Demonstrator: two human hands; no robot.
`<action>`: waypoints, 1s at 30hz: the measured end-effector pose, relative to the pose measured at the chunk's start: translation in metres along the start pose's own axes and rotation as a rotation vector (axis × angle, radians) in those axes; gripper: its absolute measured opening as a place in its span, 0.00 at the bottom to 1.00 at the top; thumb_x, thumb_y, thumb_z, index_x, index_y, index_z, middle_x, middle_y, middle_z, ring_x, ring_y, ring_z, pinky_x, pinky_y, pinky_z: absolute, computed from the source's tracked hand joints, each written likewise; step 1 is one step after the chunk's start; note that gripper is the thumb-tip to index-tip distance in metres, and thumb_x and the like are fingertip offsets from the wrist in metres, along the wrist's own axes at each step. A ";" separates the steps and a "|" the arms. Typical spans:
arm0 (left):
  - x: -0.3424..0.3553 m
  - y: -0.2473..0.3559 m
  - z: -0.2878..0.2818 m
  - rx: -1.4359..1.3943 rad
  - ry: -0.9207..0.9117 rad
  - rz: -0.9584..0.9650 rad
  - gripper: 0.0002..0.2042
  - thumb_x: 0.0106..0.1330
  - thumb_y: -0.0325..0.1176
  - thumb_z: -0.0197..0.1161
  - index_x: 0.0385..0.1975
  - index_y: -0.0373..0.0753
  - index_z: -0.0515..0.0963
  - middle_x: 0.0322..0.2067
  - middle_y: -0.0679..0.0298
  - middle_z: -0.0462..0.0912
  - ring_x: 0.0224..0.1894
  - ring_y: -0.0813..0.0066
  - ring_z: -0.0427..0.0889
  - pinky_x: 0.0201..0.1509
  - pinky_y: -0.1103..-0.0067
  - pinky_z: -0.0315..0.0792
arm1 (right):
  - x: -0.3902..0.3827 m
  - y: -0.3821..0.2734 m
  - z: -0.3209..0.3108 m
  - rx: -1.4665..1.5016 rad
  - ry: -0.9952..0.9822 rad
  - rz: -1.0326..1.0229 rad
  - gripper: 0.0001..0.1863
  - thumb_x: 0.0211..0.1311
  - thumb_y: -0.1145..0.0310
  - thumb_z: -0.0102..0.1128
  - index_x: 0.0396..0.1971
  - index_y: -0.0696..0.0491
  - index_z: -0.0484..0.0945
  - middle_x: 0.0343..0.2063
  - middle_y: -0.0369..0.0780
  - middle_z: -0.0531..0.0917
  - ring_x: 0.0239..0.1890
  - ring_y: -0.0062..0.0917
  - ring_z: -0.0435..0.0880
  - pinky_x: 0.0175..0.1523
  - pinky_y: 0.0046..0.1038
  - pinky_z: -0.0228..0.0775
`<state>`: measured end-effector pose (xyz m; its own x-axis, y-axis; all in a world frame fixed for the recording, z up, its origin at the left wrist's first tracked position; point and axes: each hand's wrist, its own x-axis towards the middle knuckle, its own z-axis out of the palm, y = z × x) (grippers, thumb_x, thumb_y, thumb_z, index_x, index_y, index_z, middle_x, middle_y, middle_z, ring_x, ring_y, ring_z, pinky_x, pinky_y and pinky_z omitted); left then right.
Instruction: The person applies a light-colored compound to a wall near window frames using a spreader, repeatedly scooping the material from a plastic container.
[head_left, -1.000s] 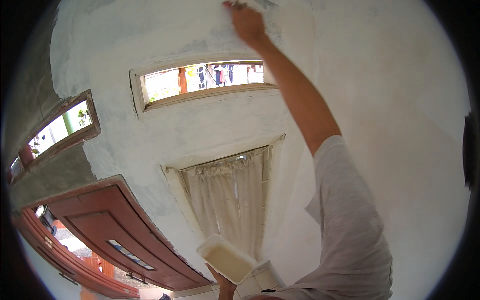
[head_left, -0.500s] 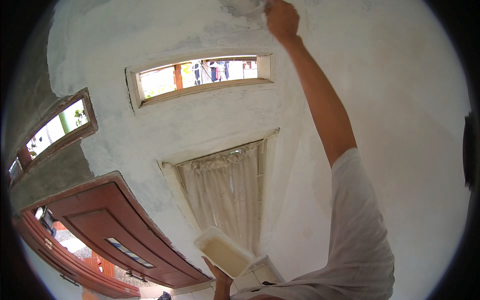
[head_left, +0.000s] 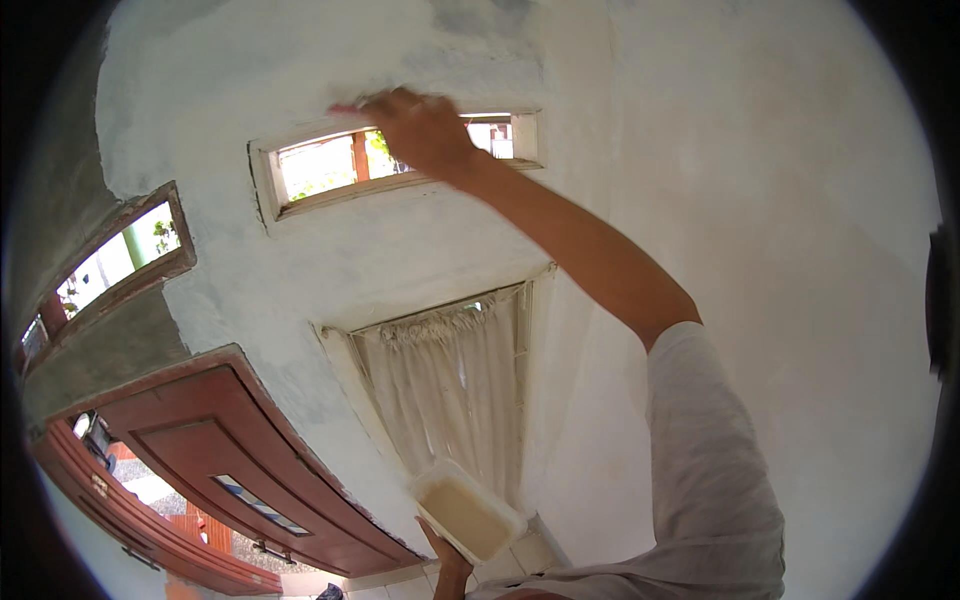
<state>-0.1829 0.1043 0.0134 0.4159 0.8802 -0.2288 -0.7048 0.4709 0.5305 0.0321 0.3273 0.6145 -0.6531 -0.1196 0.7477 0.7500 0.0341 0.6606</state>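
Observation:
My left hand point(head_left: 447, 555) grips the side of a white rectangular tub point(head_left: 520, 520) at the bottom of the view. Creamy off-white paint or filler point(head_left: 466, 512) covers the tub's bottom. My right arm reaches up and across to the left, and my right hand point(head_left: 425, 132) is at the top edge of the narrow window point(head_left: 530, 137). Its fingers are closed around a small tool with a red part point(head_left: 345, 108) sticking out to the left; motion blur hides its exact kind. Patchy white and grey wall point(head_left: 300, 80) surrounds the hand.
Below the narrow window, a pale curtain point(head_left: 450, 390) hangs in a second window opening. A reddish-brown door point(head_left: 190, 430) stands at the lower left, with a smaller wood-framed window point(head_left: 180, 255) above it. Light floor tiles point(head_left: 400, 588) show at the bottom.
My right hand has swept down and left from the upper wall to the narrow window's top edge. The tub in my left hand has shifted slightly right.

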 end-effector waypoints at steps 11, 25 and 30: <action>0.000 0.005 -0.001 -0.002 -0.022 0.148 0.41 0.71 0.74 0.38 0.74 0.50 0.60 0.69 0.63 0.68 0.67 0.59 0.69 0.71 0.63 0.64 | 0.046 0.117 0.039 -0.511 -0.158 0.424 0.25 0.64 0.72 0.53 0.61 0.43 0.76 0.35 0.40 0.83 0.38 0.32 0.85 0.31 0.31 0.78; 0.007 0.000 0.029 -0.113 0.018 0.003 0.37 0.76 0.67 0.35 0.74 0.47 0.60 0.67 0.63 0.71 0.67 0.62 0.71 0.71 0.64 0.67 | -0.142 -0.150 -0.174 0.837 -0.366 0.861 0.06 0.66 0.73 0.65 0.37 0.60 0.81 0.28 0.40 0.81 0.27 0.28 0.79 0.34 0.26 0.73; 0.015 -0.023 0.012 -0.133 0.042 -0.069 0.39 0.75 0.69 0.35 0.74 0.45 0.59 0.66 0.58 0.73 0.66 0.60 0.74 0.71 0.63 0.70 | -0.228 -0.245 -0.269 0.995 -0.993 1.356 0.10 0.68 0.69 0.62 0.32 0.62 0.77 0.19 0.48 0.79 0.21 0.31 0.80 0.32 0.29 0.73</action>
<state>-0.1542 0.1061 0.0074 0.4432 0.8461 -0.2962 -0.7465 0.5313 0.4007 0.0250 0.0797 0.2641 0.1269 0.9617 0.2430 0.6407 0.1076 -0.7602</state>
